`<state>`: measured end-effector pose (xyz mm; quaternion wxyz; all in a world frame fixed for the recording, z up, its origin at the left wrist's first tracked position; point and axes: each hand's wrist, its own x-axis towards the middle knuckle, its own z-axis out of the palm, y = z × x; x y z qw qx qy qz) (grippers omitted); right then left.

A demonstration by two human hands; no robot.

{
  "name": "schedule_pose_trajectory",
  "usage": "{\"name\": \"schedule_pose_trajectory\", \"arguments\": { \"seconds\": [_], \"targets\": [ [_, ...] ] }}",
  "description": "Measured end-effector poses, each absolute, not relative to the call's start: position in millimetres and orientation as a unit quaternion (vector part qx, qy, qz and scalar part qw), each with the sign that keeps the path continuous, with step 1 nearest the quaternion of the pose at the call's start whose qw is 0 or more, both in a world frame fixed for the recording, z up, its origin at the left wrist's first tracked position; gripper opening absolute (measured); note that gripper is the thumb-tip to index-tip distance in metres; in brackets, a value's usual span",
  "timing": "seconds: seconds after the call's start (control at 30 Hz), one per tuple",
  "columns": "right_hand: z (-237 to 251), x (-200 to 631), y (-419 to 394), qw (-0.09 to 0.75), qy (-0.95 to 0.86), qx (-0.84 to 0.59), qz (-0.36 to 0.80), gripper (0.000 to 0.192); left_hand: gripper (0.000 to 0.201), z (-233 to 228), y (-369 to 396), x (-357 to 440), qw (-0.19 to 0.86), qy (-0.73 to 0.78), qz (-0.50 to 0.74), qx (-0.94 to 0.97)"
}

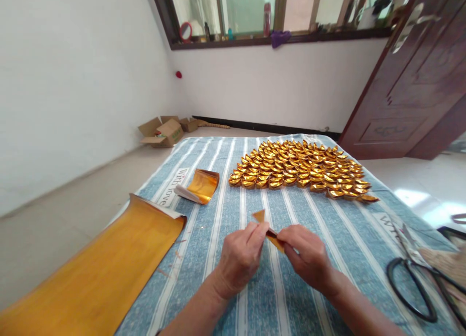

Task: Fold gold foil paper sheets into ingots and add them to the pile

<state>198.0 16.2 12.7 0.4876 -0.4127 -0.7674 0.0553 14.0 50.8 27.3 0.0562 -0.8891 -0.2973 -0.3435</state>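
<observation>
A small folded piece of gold paper (275, 240) is held between both hands, above the striped blue cloth. My left hand (243, 251) pinches its left part, with a pointed gold corner sticking up beyond the fingertips. On the other end, my right hand (304, 251) is closed with thumb and forefinger on the strip. The fingers hide much of the fold. Farther back lie many folded gold paper ingots (291, 166) in packed rows. A short stack of cut gold sheets (204, 185), curled upward, rests left of them.
A long gold paper sheet (109, 263) covers the table's left side. Black-handled scissors (411, 268) lie at the right edge. The striped tablecloth (222, 214) covers the table. Cardboard boxes (169, 132) stand on the floor behind; a brown door (404, 83) is at right.
</observation>
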Motion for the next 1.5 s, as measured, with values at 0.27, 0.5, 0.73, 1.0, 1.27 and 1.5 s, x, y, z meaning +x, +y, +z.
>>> {"name": "schedule_pose_trajectory", "arguments": {
  "seconds": [0.27,0.5,0.73,1.0,1.27,1.5],
  "targets": [
    [7,185,10,0.351,-0.863,-0.357,-0.066,0.030,0.025,23,41,-3,-0.025,-0.392,-0.245,-0.886],
    [3,179,5,0.313,-0.878,-0.358,-0.057,0.031,0.023,23,41,-8,-0.081,-0.345,-0.295,-0.887],
    [5,181,3,0.280,-0.880,-0.382,-0.030,0.024,0.021,14,45,-7,-0.123,-0.304,-0.282,-0.902],
    [13,189,2,0.240,-0.882,-0.405,0.022,0.018,0.022,11,43,-9,-0.145,-0.306,-0.232,-0.912],
    [19,192,6,0.240,-0.881,-0.402,0.067,0.017,0.024,14,40,-13,-0.143,-0.303,-0.194,-0.922],
    [16,198,9,0.210,-0.894,-0.389,0.079,0.016,0.021,13,36,-7,-0.165,-0.344,-0.212,-0.900]
  ]
}}
